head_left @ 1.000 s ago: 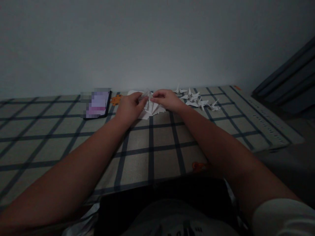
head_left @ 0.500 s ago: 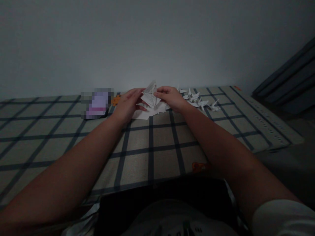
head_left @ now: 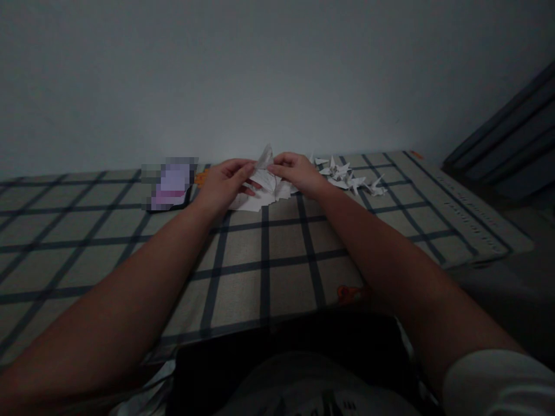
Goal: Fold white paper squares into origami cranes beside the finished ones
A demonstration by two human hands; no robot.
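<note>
While both hands work close together at the centre of the frame, the folded paper [head_left: 267,180] stands between them, its point upward, above a spread of loose white sheets [head_left: 248,203]. The left hand [head_left: 226,180] appears to pinch the paper's left edge between thumb and forefinger, its lower fingers loosely parted beneath. The right hand [head_left: 300,174] pinches the right edge between thumb and forefinger; its remaining fingers are curled and partly hidden.

Right of centre, several pointed paper figures [head_left: 340,170] lie grouped just beyond the right hand. A phone [head_left: 176,180] lies left of centre, its screen obscured, on the checked cloth [head_left: 243,266].

Risks, as judged: thin paper could tear at a crease if the two hands pull unevenly. Poor light could lead to a misaligned fold, the crease lines being hard to make out. The left hand's lower fingers, close over the sheets, could drag them out of place. A rightward sweep of the right hand could knock or crush the nearest figures.
</note>
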